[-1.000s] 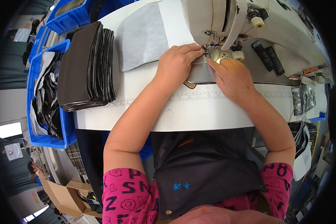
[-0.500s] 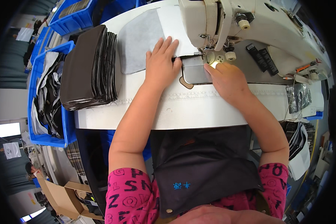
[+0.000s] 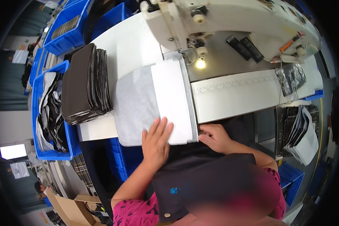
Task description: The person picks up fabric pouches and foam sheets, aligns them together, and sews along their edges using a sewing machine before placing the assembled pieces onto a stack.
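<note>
A grey and white fabric panel [image 3: 173, 101] lies across the sewing table, its far end by the needle area of the sewing machine [image 3: 184, 34] and its near end reaching over the table's front edge. My left hand [image 3: 155, 142] rests flat on the panel's near end, fingers stretched out and holding nothing. At the near right corner, my right hand [image 3: 216, 138] has its fingers curled and the thumb pressed against the panel's dark edge, pinching it. Part of those fingertips is hidden.
Left of the panel stands a tall stack of dark brown fabric pieces [image 3: 79, 83]. Beyond it a blue crate [image 3: 73, 137] holds fabric pieces. Two small black packets [image 3: 245, 49] lie under the machine's arm, with a clear plastic bag [image 3: 290, 79] at the right. Folded panels [image 3: 301, 135] hang at the far right.
The panel has come toward me from the needle and now lies lengthwise over the table's edge. Both hands have moved nearer to me, the right one to the panel's corner.
</note>
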{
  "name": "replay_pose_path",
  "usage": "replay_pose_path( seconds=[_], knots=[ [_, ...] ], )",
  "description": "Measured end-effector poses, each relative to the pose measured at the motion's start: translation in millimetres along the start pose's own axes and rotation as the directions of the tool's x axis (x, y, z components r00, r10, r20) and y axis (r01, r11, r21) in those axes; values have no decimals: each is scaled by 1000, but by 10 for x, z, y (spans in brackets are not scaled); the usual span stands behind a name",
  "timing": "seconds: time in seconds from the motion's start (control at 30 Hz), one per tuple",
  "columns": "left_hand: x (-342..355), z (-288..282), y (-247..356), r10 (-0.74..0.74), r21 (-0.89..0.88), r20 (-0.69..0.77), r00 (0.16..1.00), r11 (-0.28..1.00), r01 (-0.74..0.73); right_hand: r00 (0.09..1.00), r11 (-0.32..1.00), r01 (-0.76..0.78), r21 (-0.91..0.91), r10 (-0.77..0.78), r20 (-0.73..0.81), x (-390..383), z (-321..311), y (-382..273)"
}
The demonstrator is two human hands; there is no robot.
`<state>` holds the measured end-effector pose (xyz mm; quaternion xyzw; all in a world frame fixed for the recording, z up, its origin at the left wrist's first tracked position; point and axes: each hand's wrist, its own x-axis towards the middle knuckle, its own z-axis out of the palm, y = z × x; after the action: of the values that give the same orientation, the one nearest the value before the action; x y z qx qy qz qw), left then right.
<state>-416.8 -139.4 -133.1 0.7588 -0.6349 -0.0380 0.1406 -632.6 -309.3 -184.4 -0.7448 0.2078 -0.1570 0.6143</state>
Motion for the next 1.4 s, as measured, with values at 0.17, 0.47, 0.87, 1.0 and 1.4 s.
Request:
replay_pose_path(
  seconds=[0.17, 0.47, 0.87, 1.0, 1.4],
  knots=[
    [-417, 343, 139, 217, -52, -4, 976, 975, -217, 925, 767, -338, 546, 379, 40, 49, 173, -202],
    [-125, 425, 309, 441, -145, 90, 893, 893, -426, 902, 918, -389, 75, 396, -172, -598, -819, 16],
    [114, 544, 495, 362, -413, 201, 910, 874, -257, 169, 746, 545, 383, 349, -922, -3770, -2944, 666],
    [176, 516, 507, 366, -428, 219, 904, 869, -248, -237, 676, 688, 264, 552, -799, -4023, -3050, 1396],
    [336, -94, 193, 246, -378, -132, 960, 883, -279, -126, 681, 399, 614, 704, -699, -2730, -1948, 1496]
  ],
)
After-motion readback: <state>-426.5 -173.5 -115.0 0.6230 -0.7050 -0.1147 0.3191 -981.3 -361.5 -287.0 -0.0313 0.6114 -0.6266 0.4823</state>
